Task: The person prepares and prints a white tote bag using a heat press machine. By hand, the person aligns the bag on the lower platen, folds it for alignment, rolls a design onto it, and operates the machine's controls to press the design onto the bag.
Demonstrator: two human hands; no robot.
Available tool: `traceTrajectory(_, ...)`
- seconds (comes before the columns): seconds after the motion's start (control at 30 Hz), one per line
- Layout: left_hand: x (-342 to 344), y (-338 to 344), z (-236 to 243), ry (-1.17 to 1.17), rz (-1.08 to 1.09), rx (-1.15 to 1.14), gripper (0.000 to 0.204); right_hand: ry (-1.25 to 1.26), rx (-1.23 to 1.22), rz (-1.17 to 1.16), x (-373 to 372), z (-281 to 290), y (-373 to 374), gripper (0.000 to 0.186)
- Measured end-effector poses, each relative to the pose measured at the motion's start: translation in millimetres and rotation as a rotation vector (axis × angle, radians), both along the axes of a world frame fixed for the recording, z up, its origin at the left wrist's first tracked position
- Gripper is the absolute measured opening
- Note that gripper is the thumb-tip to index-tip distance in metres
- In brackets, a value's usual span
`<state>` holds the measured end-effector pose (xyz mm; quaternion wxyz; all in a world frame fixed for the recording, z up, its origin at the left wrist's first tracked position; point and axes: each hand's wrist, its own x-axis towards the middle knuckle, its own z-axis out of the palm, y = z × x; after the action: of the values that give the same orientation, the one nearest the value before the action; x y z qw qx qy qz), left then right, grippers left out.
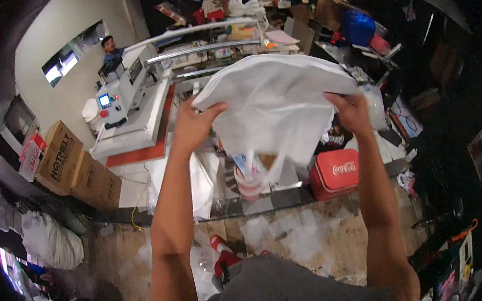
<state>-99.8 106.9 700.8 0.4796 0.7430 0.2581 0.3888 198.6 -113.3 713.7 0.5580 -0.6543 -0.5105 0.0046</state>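
A white cloth (274, 99) is stretched out in the air in front of me, its far edge folded over and its lower part hanging loose and slightly blurred. My left hand (195, 123) pinches its left corner between thumb and fingers. At the opposite corner my right hand (352, 111) grips the same cloth, thumb on top. Both forearms reach forward and up. Beneath the cloth is a cluttered worktable, part of which it hides; whether the cloth is a garment I cannot tell.
A heat press (125, 103) with a lit screen stands at the left. Cardboard boxes (61, 157) are stacked beside it. A red cooler box (334, 172) sits at the table's near edge. Farther back are a blue bundle (358, 27) and a person (110, 50). Pale scraps (297, 237) litter the floor.
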Motion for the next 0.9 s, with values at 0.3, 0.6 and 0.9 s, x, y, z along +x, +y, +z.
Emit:
traceTrajectory(0.3,-9.1,-64.1,-141.9,-0.95,-0.522,-0.825,0.087,0.525,0.5,0.034,-110.8,-45.3,-57.5,0.058)
traceTrajectory(0.6,-52.8,-57.9,-151.6,-0.424,-0.379,-0.855,0.047,1.737,0.218,0.476,-61.2,-237.5,-65.3,0.064)
traceTrajectory(0.9,-104.2,-59.0,-257.4,-0.248,-0.243,-0.919,0.075,1.246,-0.326,0.688,-70.3,-269.1,-38.0,0.057)
